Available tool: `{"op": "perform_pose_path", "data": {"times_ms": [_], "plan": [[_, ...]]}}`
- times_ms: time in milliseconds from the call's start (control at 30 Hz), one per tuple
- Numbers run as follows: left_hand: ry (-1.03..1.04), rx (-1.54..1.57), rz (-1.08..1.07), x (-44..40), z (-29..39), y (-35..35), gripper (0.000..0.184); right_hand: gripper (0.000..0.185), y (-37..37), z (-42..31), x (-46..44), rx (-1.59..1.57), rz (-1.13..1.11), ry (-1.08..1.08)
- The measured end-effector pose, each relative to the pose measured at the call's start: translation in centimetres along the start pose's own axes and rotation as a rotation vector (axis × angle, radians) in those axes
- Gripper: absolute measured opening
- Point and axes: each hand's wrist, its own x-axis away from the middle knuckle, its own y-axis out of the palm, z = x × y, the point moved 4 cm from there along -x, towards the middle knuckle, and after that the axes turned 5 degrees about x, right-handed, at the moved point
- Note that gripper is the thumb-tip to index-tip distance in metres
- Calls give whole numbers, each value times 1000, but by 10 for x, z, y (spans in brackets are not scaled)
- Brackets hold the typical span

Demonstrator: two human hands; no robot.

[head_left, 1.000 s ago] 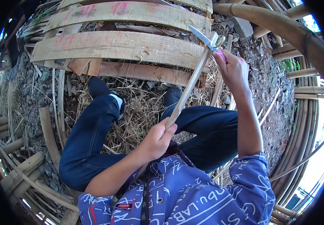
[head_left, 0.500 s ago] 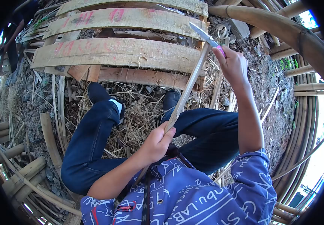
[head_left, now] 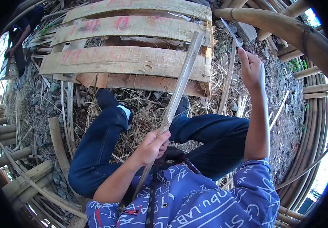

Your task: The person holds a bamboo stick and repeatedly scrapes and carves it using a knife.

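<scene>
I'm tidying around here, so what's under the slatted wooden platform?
Below the front slat of the platform, a reddish board and short wood pieces show; more wood shows through the gaps. Whatever lies directly under the slats is hidden.

Pics show 1 knife, 1 stick and 2 hands, i.e. 1 L hand + 1 R hand. Also 3 wide top slats up top, 2 shoes ctr, 1 grey block + 1 thick curved pole upper R, 1 other person upper L. Thinner poles at R edge: several, exact no. unclear.
</scene>
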Motion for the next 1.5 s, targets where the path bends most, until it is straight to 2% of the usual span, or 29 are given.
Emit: {"op": "perform_pose_path", "data": {"times_ms": [267,400,467,533,600,633,667,733,800,867,1033,1500], "plan": [[27,47,-53,-1,25,2,29,52,0,-30,37,-242,-58,1],[88,-2,75,-2,39,3,27,49,7,-39,55,-457,-111,12],[149,-166,237,-7,40,0,26,49,12,-45,58,-548,-200,43],[148,-155,222,-13,37,4,30,49,14,-52,58,-592,-196,9],[277,-203,230,-15,37,11,32,48,21,-56,62,-558,-293,2],[256,-188,224,-15,38,13,34,48,26,-59,65,-603,-289,7],[253,-186,225,-14,39,10,34,48,27,-62,67,-603,-292,9],[120,-84,82,-14,37,8,32,46,32,-69,72,-527,-352,-19],[118,-66,86,-14,37,9,33,42,36,-78,78,-487,-354,-14],[115,-51,90,-15,35,8,34,38,34,-94,85,-340,-337,-205],[114,-23,75,-18,31,8,35,41,40,-111,99,-185,-286,-413],[20,43,-23,-15,26,18,27,41,37,-109,103,-98,-316,-489]]}}
